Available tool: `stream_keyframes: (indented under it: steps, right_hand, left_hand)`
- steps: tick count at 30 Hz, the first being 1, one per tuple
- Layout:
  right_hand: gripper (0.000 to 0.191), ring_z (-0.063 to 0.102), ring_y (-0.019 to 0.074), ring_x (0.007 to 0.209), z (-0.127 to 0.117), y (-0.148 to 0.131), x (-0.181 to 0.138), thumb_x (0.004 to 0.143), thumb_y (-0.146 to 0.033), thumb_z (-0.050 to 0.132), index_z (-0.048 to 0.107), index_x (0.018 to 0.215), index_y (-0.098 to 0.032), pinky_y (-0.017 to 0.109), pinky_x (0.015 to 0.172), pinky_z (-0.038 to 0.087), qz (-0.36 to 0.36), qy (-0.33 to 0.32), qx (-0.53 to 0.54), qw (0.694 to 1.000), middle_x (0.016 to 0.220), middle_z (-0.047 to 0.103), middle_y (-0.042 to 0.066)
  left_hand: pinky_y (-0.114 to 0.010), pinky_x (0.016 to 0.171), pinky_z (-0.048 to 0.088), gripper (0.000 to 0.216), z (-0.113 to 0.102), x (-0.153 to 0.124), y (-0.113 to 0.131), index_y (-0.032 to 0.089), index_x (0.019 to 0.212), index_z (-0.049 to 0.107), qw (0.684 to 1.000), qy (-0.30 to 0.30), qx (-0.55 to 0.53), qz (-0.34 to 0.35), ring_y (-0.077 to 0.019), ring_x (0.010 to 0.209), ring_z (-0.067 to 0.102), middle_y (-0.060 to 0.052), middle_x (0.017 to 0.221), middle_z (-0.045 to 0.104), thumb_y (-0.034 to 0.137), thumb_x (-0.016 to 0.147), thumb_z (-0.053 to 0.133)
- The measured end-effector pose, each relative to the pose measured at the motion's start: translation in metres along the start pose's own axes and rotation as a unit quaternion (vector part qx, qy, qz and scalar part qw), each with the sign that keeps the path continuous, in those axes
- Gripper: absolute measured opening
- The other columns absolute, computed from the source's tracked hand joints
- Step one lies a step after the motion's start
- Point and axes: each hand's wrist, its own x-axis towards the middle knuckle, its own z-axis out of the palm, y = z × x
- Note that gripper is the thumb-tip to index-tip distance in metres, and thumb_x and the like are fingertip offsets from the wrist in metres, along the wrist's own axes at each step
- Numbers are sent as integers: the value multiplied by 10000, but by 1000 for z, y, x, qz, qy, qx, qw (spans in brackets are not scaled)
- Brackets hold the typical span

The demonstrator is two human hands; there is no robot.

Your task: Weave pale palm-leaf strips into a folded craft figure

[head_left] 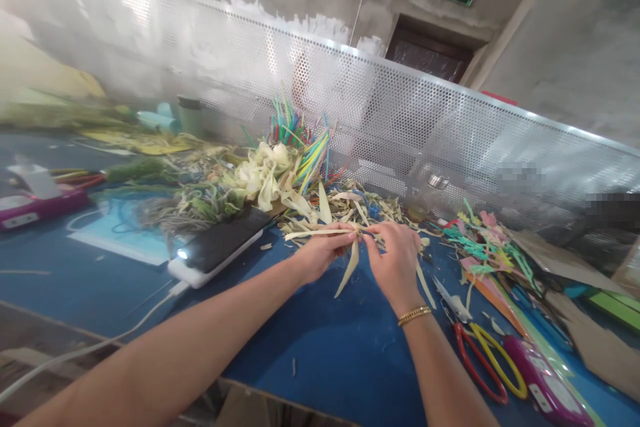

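Observation:
My left hand point(327, 250) and my right hand point(395, 257) meet above the middle of the blue table. Between the left fingertips are pale dried leaf strips point(349, 270), some pointing left and one hanging down. The right thumb and fingers pinch at the same bundle, where the strips cross; a thin dark piece shows there, too small to name. A gold bracelet point(414, 315) circles my right wrist. Behind both hands lies a heap of loose dried husks point(345, 203).
Scissors point(470, 330) with red and yellow handles lie at right, beside a purple power strip point(547, 380). A phone point(225, 240) with its light on rests on a white power bank at left, its cable point(115, 340) trailing forward. A perforated metal screen point(415, 113) bounds the back.

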Motion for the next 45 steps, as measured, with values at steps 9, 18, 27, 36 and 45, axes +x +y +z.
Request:
stream_keyframes:
  steps: [9, 18, 27, 36, 45]
  right_hand:
    - [102, 596, 187, 768, 8, -23, -9, 807, -310, 570, 557, 822, -209, 370, 857, 324, 9, -16, 14, 1000, 765, 652, 15]
    - [65, 556, 173, 598, 21, -22, -15, 826, -222, 529, 585, 794, -212, 336, 742, 351, 26, -18, 51, 998, 628, 630, -2]
    - [188, 516, 165, 595, 21, -29, -17, 842, -184, 513, 576, 667, -216, 321, 731, 326, 10, -44, 23, 999, 566, 571, -14]
    - [217, 529, 151, 620, 23, -31, -14, 868, -235, 508, 611, 678, -207, 314, 773, 321, 10, -66, 53, 996, 605, 607, -1]
    - [377, 616, 232, 833, 20, 11, -6, 848, -511, 505, 725, 784, -212, 336, 774, 413, 243, -48, 241, 938, 829, 710, 76]
  left_hand:
    - [-195, 631, 422, 265, 3, 0, 4, 138, 799, 622, 999, 8, -35, 17, -97, 684, 587, 1, 723, 613, 181, 611, 803]
    - [-196, 644, 425, 255, -1, 4, -2, 140, 787, 640, 996, 66, -41, 51, -91, 668, 585, -5, 718, 634, 183, 604, 812]
    - [-193, 510, 339, 176, -5, 6, -5, 93, 686, 687, 995, 96, -15, 29, -53, 510, 459, -14, 615, 599, 212, 604, 789]
    - [-208, 540, 355, 225, -9, 8, -2, 93, 648, 695, 993, 112, 32, 13, -74, 546, 492, -44, 636, 633, 264, 560, 812]
    - [-229, 627, 403, 263, -7, 5, -4, 130, 722, 685, 995, 32, 78, -49, -97, 614, 545, -36, 724, 662, 343, 619, 800]
